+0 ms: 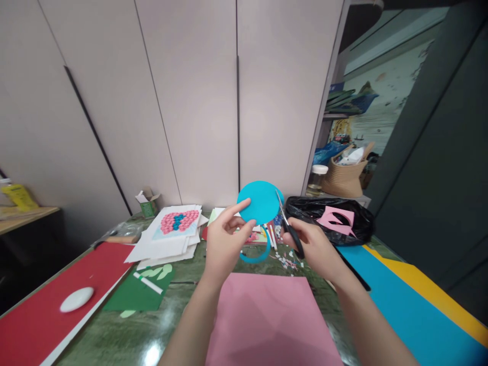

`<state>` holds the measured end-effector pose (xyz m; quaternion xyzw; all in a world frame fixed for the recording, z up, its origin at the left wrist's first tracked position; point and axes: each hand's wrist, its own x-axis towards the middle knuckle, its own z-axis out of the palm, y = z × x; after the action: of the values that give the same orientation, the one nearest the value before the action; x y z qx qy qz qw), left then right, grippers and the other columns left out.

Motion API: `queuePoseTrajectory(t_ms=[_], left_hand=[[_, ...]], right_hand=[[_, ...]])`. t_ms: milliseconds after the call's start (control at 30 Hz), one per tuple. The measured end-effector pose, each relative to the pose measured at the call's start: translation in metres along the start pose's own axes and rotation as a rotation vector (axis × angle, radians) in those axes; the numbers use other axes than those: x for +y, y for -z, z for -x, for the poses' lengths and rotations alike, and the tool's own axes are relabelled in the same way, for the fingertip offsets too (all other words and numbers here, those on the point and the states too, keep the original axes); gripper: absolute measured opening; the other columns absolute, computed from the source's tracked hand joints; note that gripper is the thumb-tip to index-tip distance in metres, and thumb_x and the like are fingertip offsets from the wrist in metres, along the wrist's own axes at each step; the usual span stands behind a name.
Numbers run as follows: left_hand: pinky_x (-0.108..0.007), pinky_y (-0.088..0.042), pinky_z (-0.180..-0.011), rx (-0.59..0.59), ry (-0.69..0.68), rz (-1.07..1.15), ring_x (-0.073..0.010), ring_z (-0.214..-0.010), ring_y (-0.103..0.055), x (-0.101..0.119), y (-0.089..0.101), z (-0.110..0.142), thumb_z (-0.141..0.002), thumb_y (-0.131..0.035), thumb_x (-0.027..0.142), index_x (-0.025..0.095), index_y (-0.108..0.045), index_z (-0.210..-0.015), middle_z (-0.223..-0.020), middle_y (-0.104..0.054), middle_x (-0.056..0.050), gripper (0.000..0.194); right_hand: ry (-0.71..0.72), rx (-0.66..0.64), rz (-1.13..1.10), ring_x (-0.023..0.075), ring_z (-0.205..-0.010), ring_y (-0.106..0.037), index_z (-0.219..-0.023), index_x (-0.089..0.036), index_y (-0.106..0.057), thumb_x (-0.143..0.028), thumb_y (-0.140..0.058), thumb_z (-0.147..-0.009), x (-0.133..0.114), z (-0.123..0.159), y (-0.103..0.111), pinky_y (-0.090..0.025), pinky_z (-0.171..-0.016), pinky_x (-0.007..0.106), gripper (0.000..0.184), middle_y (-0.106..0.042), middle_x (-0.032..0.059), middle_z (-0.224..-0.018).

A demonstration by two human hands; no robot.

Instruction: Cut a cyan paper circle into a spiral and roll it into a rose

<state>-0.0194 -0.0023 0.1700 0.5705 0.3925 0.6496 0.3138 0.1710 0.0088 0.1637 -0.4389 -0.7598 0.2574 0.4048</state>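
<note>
My left hand (225, 239) pinches a round piece of bright blue paper (261, 202) between thumb and fingers, holding it up above the table. In my right hand (310, 244) is a pair of scissors (293, 235) with black handles, its blades pointing up at the right edge of the circle. A curved strip of blue paper (260, 255) hangs below the circle. Under my hands lies a large sheet of pink paper (270, 315). Small paper scraps (288, 262) are scattered beside the right hand.
White sheets with a pink and blue heart picture (179, 222) lie left, near green paper (133, 295) and red paper (38, 315) bearing a white oval object (77, 299). At right are a black plastic bag (305, 206), a pink offcut (328, 219) and blue paper (404, 305). Cabinet doors rise behind.
</note>
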Motion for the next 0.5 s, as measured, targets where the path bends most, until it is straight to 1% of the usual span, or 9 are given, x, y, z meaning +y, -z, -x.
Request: queuePoseTrajectory(t_ms=[167, 367, 500], left_hand=[[-0.022, -0.046, -0.061, -0.034, 0.01, -0.01, -0.0086, -0.062, -0.052, -0.003, 0.0024, -0.001, -0.075, -0.067, 0.024, 0.022, -0.062, -0.119, -0.064, -0.053, 0.003, 0.044], [-0.021, -0.047, -0.062, -0.021, -0.004, -0.026, -0.0081, -0.063, -0.053, -0.0033, 0.0025, -0.0017, -0.075, -0.067, 0.023, 0.023, -0.064, -0.116, -0.067, -0.055, 0.002, 0.041], [-0.023, -0.051, -0.064, -0.012, -0.023, -0.027, -0.0093, -0.065, -0.056, -0.004, 0.0023, -0.0018, -0.075, -0.067, 0.024, 0.022, -0.068, -0.109, -0.072, -0.058, 0.001, 0.034]], right_hand=[[-0.012, -0.005, 0.02, 0.0091, -0.058, -0.029, -0.066, -0.018, -0.041, -0.044, -0.056, -0.082, 0.0015, -0.0002, 0.0, -0.023, -0.054, 0.024, 0.033, -0.036, -0.0055, -0.061], [-0.024, 0.003, 0.018, 0.0089, -0.057, -0.027, -0.065, -0.019, -0.039, -0.047, -0.058, -0.08, 0.0002, 0.0003, -0.0002, -0.021, -0.054, 0.024, 0.037, -0.034, -0.0061, -0.059], [-0.021, 0.001, 0.028, 0.0088, -0.056, -0.028, -0.064, -0.019, -0.038, -0.047, -0.055, -0.082, -0.0012, 0.0, 0.0004, -0.021, -0.053, 0.024, 0.037, -0.034, -0.006, -0.058]])
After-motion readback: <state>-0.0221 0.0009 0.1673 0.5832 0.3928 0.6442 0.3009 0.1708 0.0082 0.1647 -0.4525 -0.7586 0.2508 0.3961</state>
